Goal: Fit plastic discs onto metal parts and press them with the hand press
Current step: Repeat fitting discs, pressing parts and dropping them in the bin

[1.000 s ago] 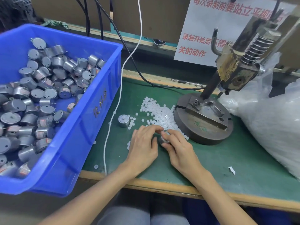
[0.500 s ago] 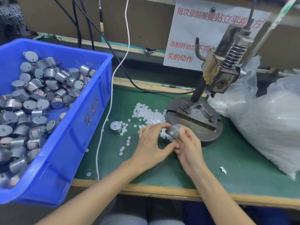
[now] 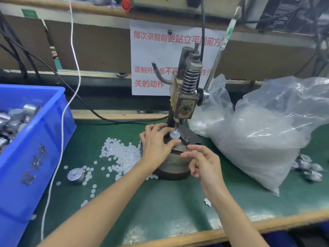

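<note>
A round metal part [image 3: 174,135] sits in the fixture on the hand press base [image 3: 175,168], right under the ram of the hand press [image 3: 186,102]. My left hand [image 3: 156,141] grips the part between thumb and fingers. My right hand [image 3: 203,161] hovers just in front of the base with relaxed fingers and holds nothing. A heap of white plastic discs [image 3: 121,154] lies on the green mat left of the press. One more metal part [image 3: 76,175] stands alone on the mat among scattered discs.
A blue bin [image 3: 37,150] with several metal parts stands at the left. A big clear bag [image 3: 263,136] of white discs lies right of the press, with a few metal parts [image 3: 309,168] beyond it. White and black cables cross the mat. The press lever [image 3: 220,50] rises up right.
Both hands carried the metal part from the mat up onto the press fixture. My right hand has let go and drawn back; my left hand still holds the part.
</note>
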Motion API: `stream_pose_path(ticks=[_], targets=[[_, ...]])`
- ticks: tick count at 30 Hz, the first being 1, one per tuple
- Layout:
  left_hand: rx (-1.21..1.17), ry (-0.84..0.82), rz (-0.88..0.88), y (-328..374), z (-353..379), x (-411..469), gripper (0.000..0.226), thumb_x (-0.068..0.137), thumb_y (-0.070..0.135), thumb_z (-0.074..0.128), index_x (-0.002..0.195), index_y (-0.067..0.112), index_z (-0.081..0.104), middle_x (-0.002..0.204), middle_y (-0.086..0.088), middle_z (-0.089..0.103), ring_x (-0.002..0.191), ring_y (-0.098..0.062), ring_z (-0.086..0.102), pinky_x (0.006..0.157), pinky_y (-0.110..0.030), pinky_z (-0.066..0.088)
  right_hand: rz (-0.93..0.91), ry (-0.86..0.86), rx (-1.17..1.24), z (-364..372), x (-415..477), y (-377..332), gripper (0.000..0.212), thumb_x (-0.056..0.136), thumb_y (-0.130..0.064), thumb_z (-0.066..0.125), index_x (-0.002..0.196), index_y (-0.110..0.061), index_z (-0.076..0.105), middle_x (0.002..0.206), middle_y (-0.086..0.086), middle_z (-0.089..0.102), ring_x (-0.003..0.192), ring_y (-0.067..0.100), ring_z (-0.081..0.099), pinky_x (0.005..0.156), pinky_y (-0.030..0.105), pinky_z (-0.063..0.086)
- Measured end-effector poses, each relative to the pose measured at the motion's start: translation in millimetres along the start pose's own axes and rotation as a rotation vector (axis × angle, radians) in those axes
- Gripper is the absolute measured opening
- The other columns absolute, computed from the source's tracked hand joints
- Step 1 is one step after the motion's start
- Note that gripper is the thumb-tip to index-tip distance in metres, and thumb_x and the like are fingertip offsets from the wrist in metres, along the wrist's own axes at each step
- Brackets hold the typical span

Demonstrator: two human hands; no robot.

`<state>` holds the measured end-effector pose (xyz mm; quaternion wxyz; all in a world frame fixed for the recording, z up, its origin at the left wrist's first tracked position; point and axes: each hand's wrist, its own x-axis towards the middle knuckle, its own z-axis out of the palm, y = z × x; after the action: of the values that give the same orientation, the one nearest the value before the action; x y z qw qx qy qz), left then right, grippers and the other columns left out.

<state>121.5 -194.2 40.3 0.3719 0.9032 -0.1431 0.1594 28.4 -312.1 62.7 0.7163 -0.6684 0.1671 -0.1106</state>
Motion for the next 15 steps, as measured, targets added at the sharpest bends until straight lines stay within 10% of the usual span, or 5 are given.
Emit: stream_pose_path(ticks=[9, 15], targets=[[0.044, -0.004, 0.029, 1, 2, 6, 0.045, 0.074, 0.056, 0.066, 0.112, 0.032, 0.065, 0.107, 0.013, 0.063, 0.101, -0.011, 0.040, 0.077, -0.024, 0.013, -0.643, 0.310, -0.057, 5, 88, -152, 0.023, 0.092, -0.006, 0.049, 0.106, -0.014, 0.065, 0.095, -0.005, 0.067, 0.076, 0.005, 0.056, 0.068, 0.021, 0.048], [0.062, -0.019, 0.023, 2, 1, 6, 0.044, 0.076, 0.056, 0.064, 0.113, 0.031, 0.064, 0.107, 0.013, 0.063, 0.100, -0.010, 0.040, 0.077, -0.024, 0.012, -0.687, 0.200, 0.016, 15, 85, -184, 0.005, 0.090, -0.015, 0.058, 0.093, -0.012, 0.060, 0.076, -0.002, 0.056, 0.055, 0.003, 0.043, 0.055, 0.018, 0.037]])
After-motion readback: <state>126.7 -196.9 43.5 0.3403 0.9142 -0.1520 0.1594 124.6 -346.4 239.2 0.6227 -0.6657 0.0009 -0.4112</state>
